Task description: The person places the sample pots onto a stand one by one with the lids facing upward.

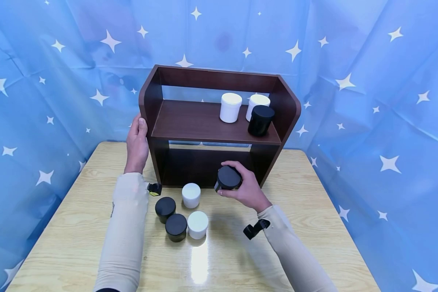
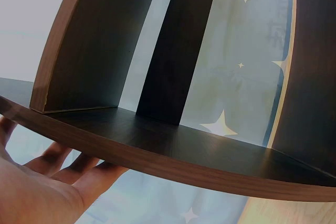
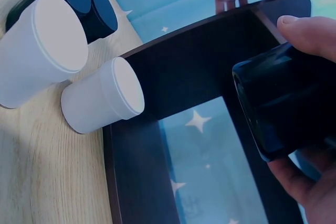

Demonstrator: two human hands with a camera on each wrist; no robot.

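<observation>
My right hand [image 1: 249,190] grips a black lidded jar [image 1: 228,177] between thumb and fingers, in front of the lower opening of a dark brown two-tier shelf [image 1: 204,129]. The right wrist view shows this black jar [image 3: 289,103] tilted, thumb on one side and fingers on the other. My left hand [image 1: 137,144] rests against the outer face of the shelf's left side panel [image 1: 150,97]. In the left wrist view the fingers [image 2: 79,166] touch that panel from outside. On the upper tier stand two white jars [image 1: 230,108] and a black jar [image 1: 260,121].
On the wooden table [image 1: 277,259], before the shelf, several jars stand close together: a white jar [image 1: 191,195] nearest the shelf, another white jar [image 1: 198,224], and two black jars [image 1: 176,227]. A blue star-patterned curtain [image 1: 368,81] hangs behind and on both sides.
</observation>
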